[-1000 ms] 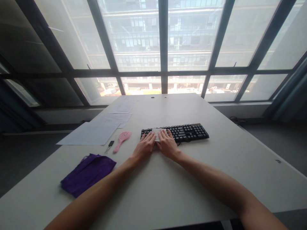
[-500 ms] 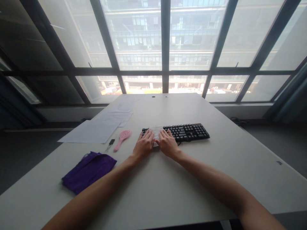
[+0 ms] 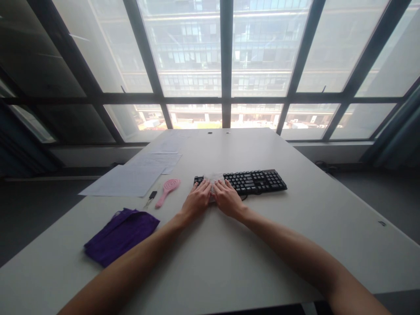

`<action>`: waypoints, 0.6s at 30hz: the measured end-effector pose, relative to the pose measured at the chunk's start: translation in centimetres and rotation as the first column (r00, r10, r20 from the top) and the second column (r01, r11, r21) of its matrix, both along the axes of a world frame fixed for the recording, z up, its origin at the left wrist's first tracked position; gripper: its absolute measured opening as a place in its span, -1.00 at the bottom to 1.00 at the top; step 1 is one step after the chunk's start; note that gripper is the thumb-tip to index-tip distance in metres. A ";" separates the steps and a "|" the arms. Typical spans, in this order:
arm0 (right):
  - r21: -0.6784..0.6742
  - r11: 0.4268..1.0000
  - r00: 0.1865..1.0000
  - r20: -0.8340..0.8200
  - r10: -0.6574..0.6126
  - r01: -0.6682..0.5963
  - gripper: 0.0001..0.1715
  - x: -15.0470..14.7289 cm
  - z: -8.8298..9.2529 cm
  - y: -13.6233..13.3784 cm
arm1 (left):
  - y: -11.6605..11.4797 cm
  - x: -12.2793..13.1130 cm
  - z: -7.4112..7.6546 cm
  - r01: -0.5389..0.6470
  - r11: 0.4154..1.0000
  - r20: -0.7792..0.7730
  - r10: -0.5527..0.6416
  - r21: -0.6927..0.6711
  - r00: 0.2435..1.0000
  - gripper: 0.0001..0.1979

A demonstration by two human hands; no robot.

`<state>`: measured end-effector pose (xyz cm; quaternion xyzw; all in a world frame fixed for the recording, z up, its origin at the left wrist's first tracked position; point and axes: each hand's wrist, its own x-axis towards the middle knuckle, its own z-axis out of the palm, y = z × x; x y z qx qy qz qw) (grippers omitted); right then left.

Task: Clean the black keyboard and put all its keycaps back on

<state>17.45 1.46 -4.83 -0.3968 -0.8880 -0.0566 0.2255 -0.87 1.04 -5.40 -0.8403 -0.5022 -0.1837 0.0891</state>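
Note:
A black keyboard (image 3: 259, 181) lies crosswise on the white table. Over its left part is a thin, whitish, crinkled piece of material (image 3: 212, 176); whether it is tissue, film or a soft putty I cannot tell. My left hand (image 3: 197, 197) presses down on the left side of this piece, fingers stretched out and pointing away from me. Beside it, my right hand (image 3: 227, 198) lies flat on the right side of the piece, fingers also extended. The hands almost touch, and they hide the front of the piece and some keys.
Left of the keyboard lie a pink hairbrush (image 3: 168, 190) and a small dark object with a pale, thin end (image 3: 151, 198). A folded purple cloth (image 3: 123, 235) is near my left forearm. Sheets of paper (image 3: 127, 177) spread behind these. Windows stand beyond the table (image 3: 249, 151).
My right hand has shifted slightly left, closer to my left hand. The whitish piece looks a little more bunched between them. The keyboard and other things have stayed put.

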 end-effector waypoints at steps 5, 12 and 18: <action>0.005 1.000 1.000 0.023 0.005 -0.005 -0.46 0.1 -0.2 0.2 | 0.2 -0.2 -0.1 -0.007 1.000 -0.017 0.007 0.006 1.000 -0.54; 0.002 1.000 1.000 0.018 0.025 -0.025 -0.48 0.2 -0.5 0.8 | 0.3 -0.2 -0.4 0.004 1.000 -0.023 -0.003 0.011 1.000 -0.54; 0.005 1.000 1.000 0.004 0.027 -0.027 -0.51 0.2 -0.5 0.7 | 0.1 -0.1 -0.1 0.003 1.000 -0.026 -0.003 0.003 1.000 -0.53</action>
